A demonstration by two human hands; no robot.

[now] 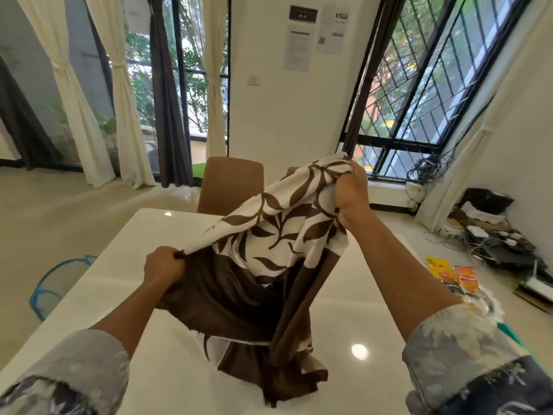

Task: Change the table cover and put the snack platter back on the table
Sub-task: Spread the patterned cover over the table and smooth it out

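A table cover (pixel 269 250), cream with brown leaf prints and a dark brown border, hangs bunched between both hands above the glossy white table (pixel 143 235). My left hand (pixel 163 265) grips its edge low on the left. Higher and farther out on the right, my right hand (pixel 350 194) grips a bunched part. The cloth's lower folds drape onto the tabletop near the front. Snack packets (pixel 449 275), yellow and orange, lie to the right beyond my right forearm; what they rest on is hidden.
A brown chair (pixel 230 187) stands at the table's far end. A blue-framed object (pixel 54 283) sits on the floor at left. Cables, boxes and papers (pixel 490 235) are piled on the floor at right under the barred window. Curtains hang at the back.
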